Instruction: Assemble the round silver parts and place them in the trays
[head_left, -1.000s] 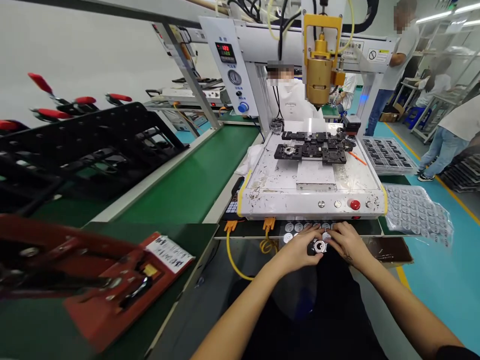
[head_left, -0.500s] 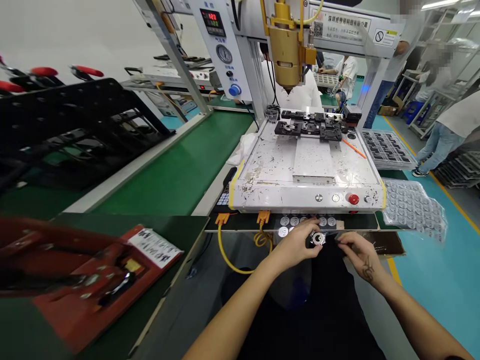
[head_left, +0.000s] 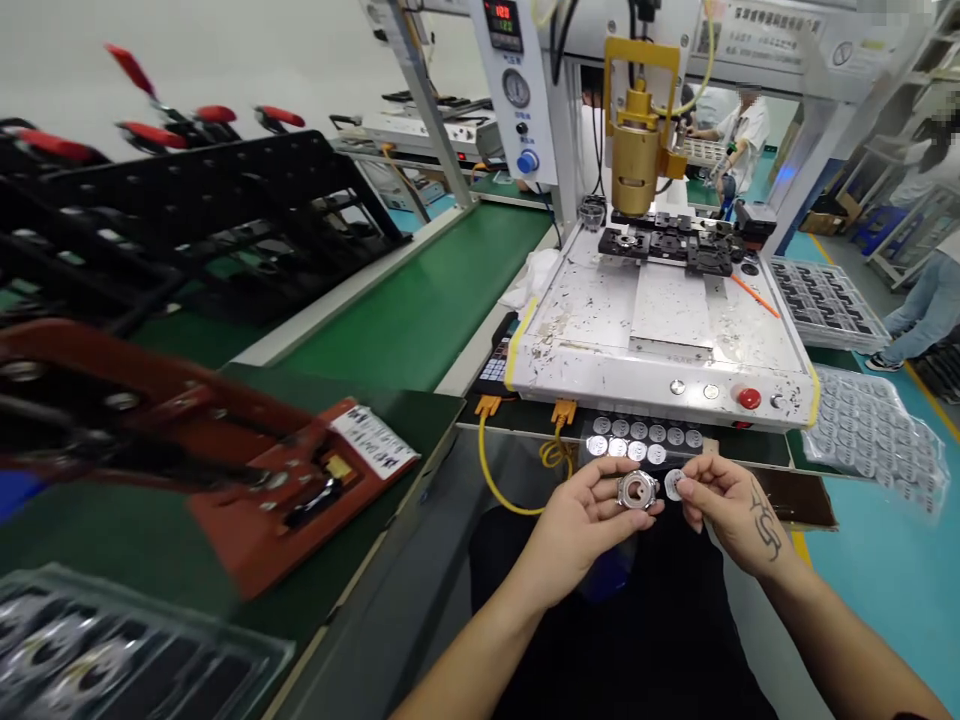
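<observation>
A silver watch case (head_left: 637,491) with a round opening is held by its edges between the thumb and fingers of my left hand (head_left: 592,512). Close to its right side, my right hand (head_left: 724,500) pinches a round, pale sticker (head_left: 674,485) with dark printing. The sticker and the case are a small gap apart, both above my dark-clothed lap. Just beyond my hands, a sheet of round silver stickers (head_left: 637,452) lies at the table's front edge, partly under the machine.
The white machine (head_left: 574,350) with its gold head (head_left: 634,170) and black fixtures (head_left: 667,245) stands ahead. A red hand press (head_left: 247,530) is at left, near a clear tray of parts (head_left: 247,640). Bagged round stickers (head_left: 874,440) lie right; yellow cable (head_left: 495,480) hangs in front.
The view has swung left, so the machine sits farther right. My right hand has come nearer to the watch case, and a round sticker now shows in its fingers.
</observation>
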